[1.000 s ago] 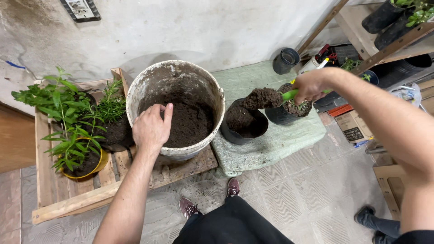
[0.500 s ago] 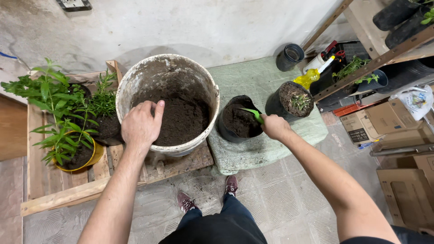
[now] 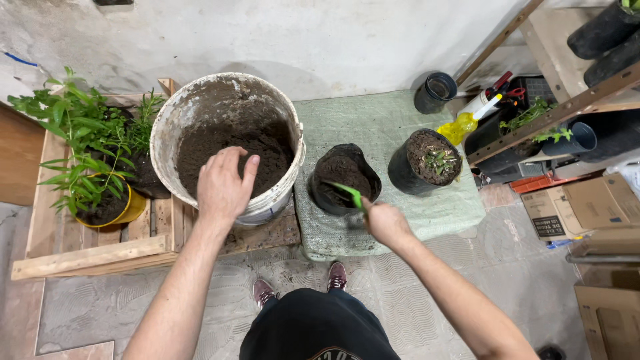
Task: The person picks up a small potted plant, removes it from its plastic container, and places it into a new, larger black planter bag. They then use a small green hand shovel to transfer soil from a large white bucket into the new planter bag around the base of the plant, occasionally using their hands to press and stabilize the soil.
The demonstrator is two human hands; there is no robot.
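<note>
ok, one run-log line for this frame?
left hand: gripping rim of white plastic soil bucket | right hand: holding green trowel over soft black grow bag

Left hand (image 3: 223, 187) grips the soil bucket (image 3: 175, 120); right hand (image 3: 385, 222) holds a green trowel (image 3: 348, 194).
</note>
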